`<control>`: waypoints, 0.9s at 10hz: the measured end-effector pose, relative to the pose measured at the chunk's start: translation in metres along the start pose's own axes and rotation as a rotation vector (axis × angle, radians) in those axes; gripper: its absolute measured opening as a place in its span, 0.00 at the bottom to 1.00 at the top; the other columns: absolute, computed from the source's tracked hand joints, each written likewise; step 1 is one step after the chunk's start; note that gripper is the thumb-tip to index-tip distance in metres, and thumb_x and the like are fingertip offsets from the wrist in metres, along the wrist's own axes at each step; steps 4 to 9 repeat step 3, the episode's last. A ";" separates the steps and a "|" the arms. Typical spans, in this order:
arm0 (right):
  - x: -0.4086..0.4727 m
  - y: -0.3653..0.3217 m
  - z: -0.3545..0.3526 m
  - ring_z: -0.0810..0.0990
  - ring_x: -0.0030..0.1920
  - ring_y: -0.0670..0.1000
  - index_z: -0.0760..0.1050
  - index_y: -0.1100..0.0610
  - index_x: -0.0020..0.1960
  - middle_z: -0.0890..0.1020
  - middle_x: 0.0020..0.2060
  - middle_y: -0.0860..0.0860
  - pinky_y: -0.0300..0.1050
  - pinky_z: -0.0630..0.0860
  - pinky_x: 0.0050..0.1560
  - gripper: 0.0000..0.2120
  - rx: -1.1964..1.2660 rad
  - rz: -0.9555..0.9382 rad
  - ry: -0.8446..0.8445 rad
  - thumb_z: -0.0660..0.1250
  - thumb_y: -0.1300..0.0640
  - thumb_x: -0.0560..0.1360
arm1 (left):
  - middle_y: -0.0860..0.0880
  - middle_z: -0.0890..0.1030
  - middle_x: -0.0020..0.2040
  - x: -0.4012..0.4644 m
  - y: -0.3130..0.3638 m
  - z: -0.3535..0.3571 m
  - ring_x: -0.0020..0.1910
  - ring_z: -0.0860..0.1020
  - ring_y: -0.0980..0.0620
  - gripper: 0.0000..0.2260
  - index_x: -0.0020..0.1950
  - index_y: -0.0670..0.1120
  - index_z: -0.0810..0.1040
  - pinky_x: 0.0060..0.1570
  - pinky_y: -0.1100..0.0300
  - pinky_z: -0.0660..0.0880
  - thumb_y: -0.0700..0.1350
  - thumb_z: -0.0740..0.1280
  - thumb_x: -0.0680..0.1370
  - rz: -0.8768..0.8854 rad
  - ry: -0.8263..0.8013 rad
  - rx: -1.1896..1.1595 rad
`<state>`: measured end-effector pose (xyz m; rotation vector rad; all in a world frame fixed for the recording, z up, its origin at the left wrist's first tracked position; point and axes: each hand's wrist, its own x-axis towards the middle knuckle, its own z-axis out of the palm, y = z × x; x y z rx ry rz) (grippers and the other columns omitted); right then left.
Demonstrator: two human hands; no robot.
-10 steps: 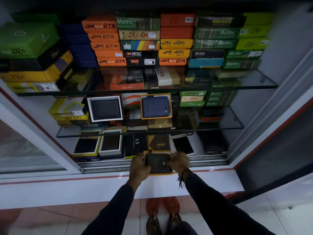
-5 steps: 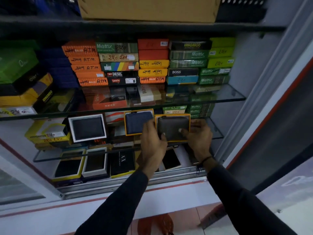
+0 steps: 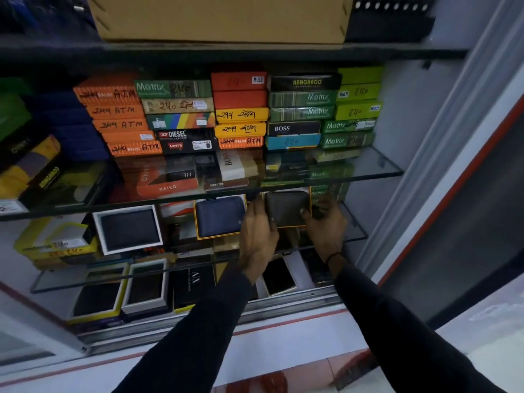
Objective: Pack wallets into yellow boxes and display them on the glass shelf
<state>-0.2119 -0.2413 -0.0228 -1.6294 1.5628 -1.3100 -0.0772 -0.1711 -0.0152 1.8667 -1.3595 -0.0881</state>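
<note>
1. The brown wallet (image 3: 286, 207) sits in its yellow box (image 3: 292, 224), tilted face-out for display.
2. The left hand (image 3: 256, 231) and right hand (image 3: 326, 226) grasp the box's sides, steadying it.
3. It stands on the glass shelf (image 3: 355, 236), just right of the left hand's neighbouring blue wallet (image 3: 219, 215).

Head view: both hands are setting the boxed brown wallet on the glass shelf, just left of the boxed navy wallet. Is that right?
Not quite. In the head view the brown wallet in its yellow box, held by the left hand and right hand, stands to the right of the boxed navy wallet, not the left. The rest holds: both hands are on it at the glass shelf.
</note>
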 end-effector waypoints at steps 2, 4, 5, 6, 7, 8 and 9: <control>-0.055 -0.038 -0.039 0.81 0.47 0.53 0.79 0.52 0.49 0.84 0.45 0.49 0.53 0.77 0.46 0.12 -0.245 -0.494 0.062 0.67 0.44 0.75 | 0.42 0.78 0.64 -0.049 -0.002 -0.063 0.63 0.76 0.48 0.17 0.68 0.41 0.73 0.59 0.52 0.80 0.40 0.66 0.79 0.356 0.100 0.038; -0.057 -0.082 -0.061 0.80 0.52 0.54 0.82 0.53 0.49 0.85 0.49 0.50 0.55 0.73 0.49 0.15 -0.261 -0.809 0.213 0.65 0.43 0.76 | 0.41 0.79 0.62 -0.046 0.002 -0.116 0.61 0.76 0.44 0.16 0.64 0.40 0.76 0.56 0.47 0.77 0.47 0.65 0.81 0.560 0.275 0.180; -0.057 -0.082 -0.061 0.80 0.52 0.54 0.82 0.53 0.49 0.85 0.49 0.50 0.55 0.73 0.49 0.15 -0.261 -0.809 0.213 0.65 0.43 0.76 | 0.41 0.79 0.62 -0.046 0.002 -0.116 0.61 0.76 0.44 0.16 0.64 0.40 0.76 0.56 0.47 0.77 0.47 0.65 0.81 0.560 0.275 0.180; -0.057 -0.082 -0.061 0.80 0.52 0.54 0.82 0.53 0.49 0.85 0.49 0.50 0.55 0.73 0.49 0.15 -0.261 -0.809 0.213 0.65 0.43 0.76 | 0.41 0.79 0.62 -0.046 0.002 -0.116 0.61 0.76 0.44 0.16 0.64 0.40 0.76 0.56 0.47 0.77 0.47 0.65 0.81 0.560 0.275 0.180; -0.057 -0.082 -0.061 0.80 0.52 0.54 0.82 0.53 0.49 0.85 0.49 0.50 0.55 0.73 0.49 0.15 -0.261 -0.809 0.213 0.65 0.43 0.76 | 0.41 0.79 0.62 -0.046 0.002 -0.116 0.61 0.76 0.44 0.16 0.64 0.40 0.76 0.56 0.47 0.77 0.47 0.65 0.81 0.560 0.275 0.180; -0.057 -0.082 -0.061 0.80 0.52 0.54 0.82 0.53 0.49 0.85 0.49 0.50 0.55 0.73 0.49 0.15 -0.261 -0.809 0.213 0.65 0.43 0.76 | 0.41 0.79 0.62 -0.046 0.002 -0.116 0.61 0.76 0.44 0.16 0.64 0.40 0.76 0.56 0.47 0.77 0.47 0.65 0.81 0.560 0.275 0.180; -0.057 -0.082 -0.061 0.80 0.52 0.54 0.82 0.53 0.49 0.85 0.49 0.50 0.55 0.73 0.49 0.15 -0.261 -0.809 0.213 0.65 0.43 0.76 | 0.41 0.79 0.62 -0.046 0.002 -0.116 0.61 0.76 0.44 0.16 0.64 0.40 0.76 0.56 0.47 0.77 0.47 0.65 0.81 0.560 0.275 0.180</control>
